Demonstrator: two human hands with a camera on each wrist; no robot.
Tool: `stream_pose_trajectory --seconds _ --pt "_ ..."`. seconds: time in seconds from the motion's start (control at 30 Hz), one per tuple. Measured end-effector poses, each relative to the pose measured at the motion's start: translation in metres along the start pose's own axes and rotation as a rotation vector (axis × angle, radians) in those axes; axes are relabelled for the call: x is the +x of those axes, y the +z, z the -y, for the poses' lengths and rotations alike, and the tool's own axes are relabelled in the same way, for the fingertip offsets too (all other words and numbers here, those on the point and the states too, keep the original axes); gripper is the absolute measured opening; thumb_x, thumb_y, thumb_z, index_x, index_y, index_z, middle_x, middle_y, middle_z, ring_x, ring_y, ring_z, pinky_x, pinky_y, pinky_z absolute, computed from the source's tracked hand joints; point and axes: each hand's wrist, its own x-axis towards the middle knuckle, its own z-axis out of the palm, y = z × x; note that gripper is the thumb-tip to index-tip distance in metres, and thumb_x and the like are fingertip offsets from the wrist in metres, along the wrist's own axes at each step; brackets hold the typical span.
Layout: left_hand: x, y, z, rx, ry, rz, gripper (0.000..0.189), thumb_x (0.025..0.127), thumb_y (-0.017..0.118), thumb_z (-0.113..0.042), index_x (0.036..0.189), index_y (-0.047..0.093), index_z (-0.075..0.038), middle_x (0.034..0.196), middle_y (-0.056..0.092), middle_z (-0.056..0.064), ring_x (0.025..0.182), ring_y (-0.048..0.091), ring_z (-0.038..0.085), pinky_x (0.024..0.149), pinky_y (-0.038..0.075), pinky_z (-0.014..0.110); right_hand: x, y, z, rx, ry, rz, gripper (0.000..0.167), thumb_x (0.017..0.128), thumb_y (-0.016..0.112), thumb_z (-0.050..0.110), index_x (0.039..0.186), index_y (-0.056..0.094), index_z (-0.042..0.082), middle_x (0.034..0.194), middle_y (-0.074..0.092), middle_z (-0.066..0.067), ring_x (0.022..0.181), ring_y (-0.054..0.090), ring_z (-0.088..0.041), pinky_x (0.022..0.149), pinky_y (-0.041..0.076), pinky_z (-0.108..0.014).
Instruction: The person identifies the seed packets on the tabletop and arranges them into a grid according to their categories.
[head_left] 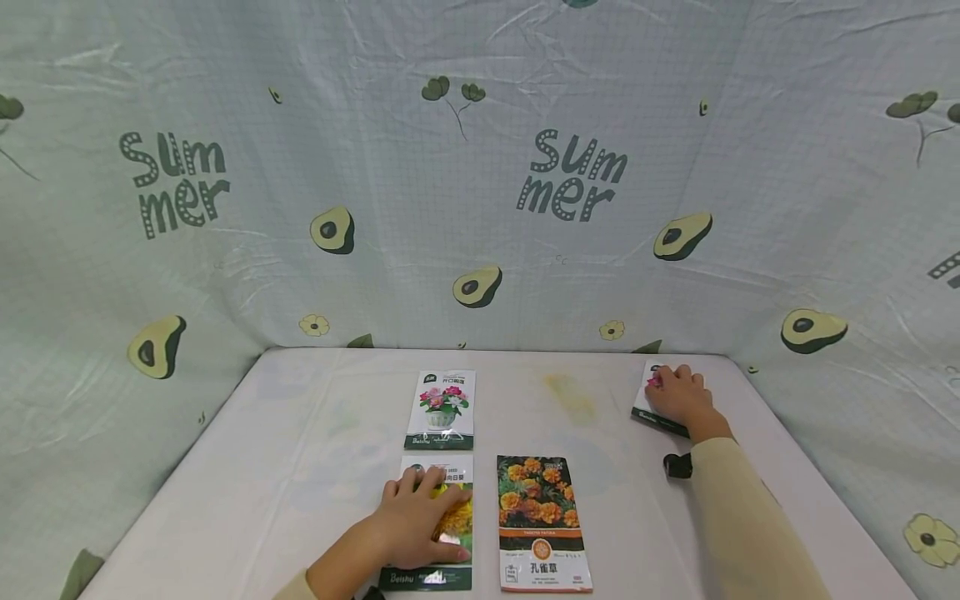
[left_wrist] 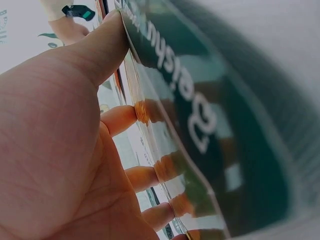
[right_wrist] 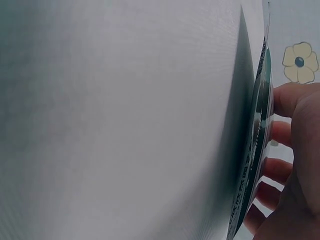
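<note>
My left hand [head_left: 420, 521] rests spread over a sunflower seed packet [head_left: 427, 578] near the front of the table. In the left wrist view, its thumb and fingertips touch the packet's glossy face [left_wrist: 200, 100]. At the far right, my right hand [head_left: 681, 395] lies over another seed packet [head_left: 660, 421] with a pink flower, partly covered by the hand. The right wrist view has the fingertips against the face of this packet [right_wrist: 257, 135], which appears almost edge-on. Directly behind the left hand's packet lies a packet with pink and white potted flowers [head_left: 441, 410].
A marigold seed packet [head_left: 543, 525] lies right of the left hand, front middle. The white-covered table [head_left: 300, 467] has a yellowish stain [head_left: 570, 398] towards the back. An avocado-print curtain [head_left: 420, 183] hangs around the back and sides.
</note>
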Motion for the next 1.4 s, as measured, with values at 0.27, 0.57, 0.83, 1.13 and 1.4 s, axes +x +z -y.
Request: stream_pose_trajectory --seconds 0.27,0.57,0.83,1.13,1.4 --pt "0.0 0.0 0.0 -0.003 0.006 -0.003 0.077 0.079 0.073 -0.072 0.144 0.054 -0.035 0.152 0.043 0.013 0.134 0.038 0.044 0.099 0.034 0.064 -0.001 0.001 0.004 -0.004 -0.006 0.01 0.062 0.103 0.046 0.036 0.15 0.035 -0.002 0.141 0.03 -0.035 0.124 0.029 -0.053 0.102 0.034 -0.067" --pt "0.0 0.0 0.001 -0.01 0.005 0.004 0.078 0.079 0.07 -0.075 0.145 0.054 -0.036 0.153 0.042 0.013 0.135 0.037 0.044 0.099 0.033 0.065 -0.006 0.002 0.011 -0.001 -0.012 0.0 0.057 0.103 0.046 0.035 0.147 0.04 -0.001 0.14 0.033 -0.034 0.124 0.031 -0.053 0.1 0.036 -0.065" --pt "0.0 0.001 0.002 -0.01 0.012 -0.001 0.078 0.079 0.071 -0.074 0.145 0.054 -0.036 0.152 0.042 0.013 0.134 0.037 0.044 0.099 0.033 0.066 -0.01 0.003 0.018 0.0 -0.011 -0.002 0.058 0.102 0.049 0.035 0.147 0.041 -0.002 0.139 0.034 -0.034 0.123 0.032 -0.051 0.1 0.037 -0.064" --pt "0.0 0.0 0.001 -0.008 0.016 -0.001 0.077 0.079 0.072 -0.073 0.145 0.054 -0.036 0.152 0.042 0.013 0.134 0.038 0.045 0.099 0.033 0.066 -0.011 0.006 0.022 0.001 -0.029 -0.015 0.054 0.102 0.05 0.035 0.142 0.046 -0.001 0.136 0.037 -0.032 0.119 0.034 -0.049 0.096 0.039 -0.062" --pt "-0.001 -0.001 0.001 -0.005 0.021 -0.002 0.078 0.079 0.071 -0.073 0.146 0.053 -0.036 0.152 0.042 0.013 0.135 0.038 0.045 0.098 0.033 0.066 -0.01 0.01 0.025 0.005 -0.06 -0.021 0.053 0.102 0.05 0.036 0.142 0.048 0.0 0.138 0.038 -0.031 0.122 0.035 -0.049 0.096 0.038 -0.063"
